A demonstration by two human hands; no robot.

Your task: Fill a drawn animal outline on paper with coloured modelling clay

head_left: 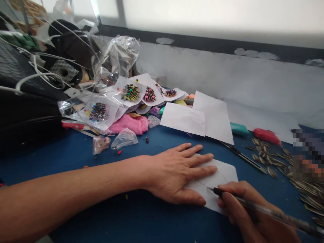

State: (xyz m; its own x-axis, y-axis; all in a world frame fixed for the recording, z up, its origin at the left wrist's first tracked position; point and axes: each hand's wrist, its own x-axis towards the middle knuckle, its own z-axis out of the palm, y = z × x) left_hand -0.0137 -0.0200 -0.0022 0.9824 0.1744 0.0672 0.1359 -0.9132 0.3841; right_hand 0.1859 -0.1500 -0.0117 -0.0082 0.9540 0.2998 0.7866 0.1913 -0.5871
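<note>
My left hand (177, 172) lies flat with its fingers spread, pressing on a small sheet of white paper (227, 168) on the blue table. A thin curved line shows on the paper near my fingertips. My right hand (250, 209) is closed round a pen (268, 212) with a clear barrel and black grip. The pen's tip touches the paper, or is just above it, between my left thumb and index finger, at the end of the drawn line. Part of the sheet is hidden under my left hand.
Loose sunflower seeds (268, 157) lie at the right, near a second pen (244, 157), a red packet (267, 135) and a teal packet (239, 129). White sheets (215, 116) and papers bearing seed-and-clay pieces (131, 92) are behind. A pink cloth (130, 124) and black bag (30, 118) are left.
</note>
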